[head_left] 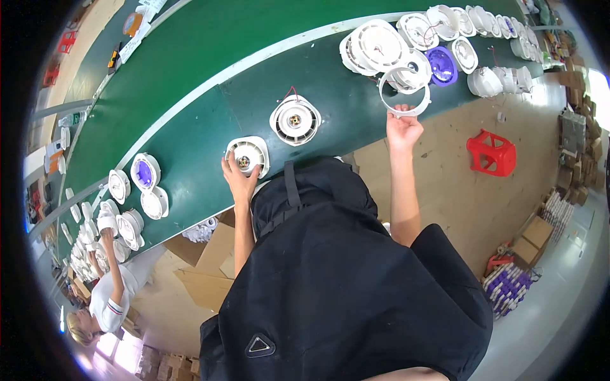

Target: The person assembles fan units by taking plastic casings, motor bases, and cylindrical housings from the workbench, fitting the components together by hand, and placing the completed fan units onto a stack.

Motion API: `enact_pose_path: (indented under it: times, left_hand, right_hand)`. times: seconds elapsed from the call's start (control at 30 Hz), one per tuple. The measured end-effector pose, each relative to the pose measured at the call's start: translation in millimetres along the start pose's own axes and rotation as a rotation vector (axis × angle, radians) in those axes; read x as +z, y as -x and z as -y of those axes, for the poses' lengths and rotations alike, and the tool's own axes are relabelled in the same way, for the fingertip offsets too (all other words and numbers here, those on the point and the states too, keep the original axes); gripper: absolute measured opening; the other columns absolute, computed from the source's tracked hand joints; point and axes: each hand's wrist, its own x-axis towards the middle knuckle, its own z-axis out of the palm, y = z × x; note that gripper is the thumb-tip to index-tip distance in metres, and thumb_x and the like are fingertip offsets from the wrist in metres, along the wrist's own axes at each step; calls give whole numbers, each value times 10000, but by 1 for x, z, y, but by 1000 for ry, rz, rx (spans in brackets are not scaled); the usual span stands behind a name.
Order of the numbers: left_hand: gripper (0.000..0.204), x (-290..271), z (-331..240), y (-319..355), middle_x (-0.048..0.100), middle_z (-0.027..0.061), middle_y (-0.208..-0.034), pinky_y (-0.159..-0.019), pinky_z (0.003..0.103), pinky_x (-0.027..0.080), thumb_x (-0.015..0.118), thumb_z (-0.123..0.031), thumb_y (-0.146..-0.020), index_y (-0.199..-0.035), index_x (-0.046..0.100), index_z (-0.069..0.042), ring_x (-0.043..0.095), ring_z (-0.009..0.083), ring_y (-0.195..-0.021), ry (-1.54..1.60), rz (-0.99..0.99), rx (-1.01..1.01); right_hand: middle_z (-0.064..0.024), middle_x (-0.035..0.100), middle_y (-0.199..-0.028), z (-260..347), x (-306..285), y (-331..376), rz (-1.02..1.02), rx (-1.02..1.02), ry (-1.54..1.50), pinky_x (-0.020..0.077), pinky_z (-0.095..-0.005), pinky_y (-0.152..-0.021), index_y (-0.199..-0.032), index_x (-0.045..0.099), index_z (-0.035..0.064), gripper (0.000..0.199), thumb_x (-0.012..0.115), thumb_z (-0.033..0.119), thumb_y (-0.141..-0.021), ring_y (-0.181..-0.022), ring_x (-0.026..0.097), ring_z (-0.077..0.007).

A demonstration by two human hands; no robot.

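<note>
My right hand is raised at the table's right front edge, its fingers closed on the lower rim of a white plastic ring. At the near edge, my left hand grips a round white motor housing by its sides, thumb on one side and fingers on the other; a brass-coloured centre shows in it. Just beyond lies a second white motor housing, untouched, with vents round its rim and a red wire sticking out.
Stacked white housings and a purple round part crowd the far right of the green table. More housings lie to the left, where another person works. A red stool and an open cardboard box stand on the floor.
</note>
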Motion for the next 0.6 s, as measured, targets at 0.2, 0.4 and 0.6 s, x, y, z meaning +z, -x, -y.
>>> enact_pose_path:
  times: [0.2, 0.4, 0.6]
  left_hand:
    - [927, -2, -2, -1, 238, 321, -1471, -1095, 517, 301, 810, -298, -689, -1448, 326, -77, 309, 490, -1331, 11, 10, 0]
    - [822, -18, -20, -14, 281, 300, -1456, -1094, 496, 305, 778, -289, -734, -1397, 378, -13, 311, 453, -1340, -104, -115, 43]
    - [478, -25, -161, -98, 642, 184, -1146, -945, 412, 450, 670, -210, -870, -1284, 510, -31, 596, 342, -1114, 259, 138, 348]
  right_hand:
    - [-113, 522, -834, -20, -34, 8, -9, 7, -16, 426, -404, -898, -894, 514, 46, 320, 484, -78, -600, -832, 504, -279]
    - [-92, 662, -953, -44, -39, 34, 5, -217, 847, 460, -324, -870, -1020, 650, -14, 483, 436, -134, -604, -888, 624, -203]
    - [-185, 608, -774, -55, -17, 37, 529, -512, 1764, 474, -414, -689, -785, 585, -14, 212, 480, -77, -612, -763, 599, -370]
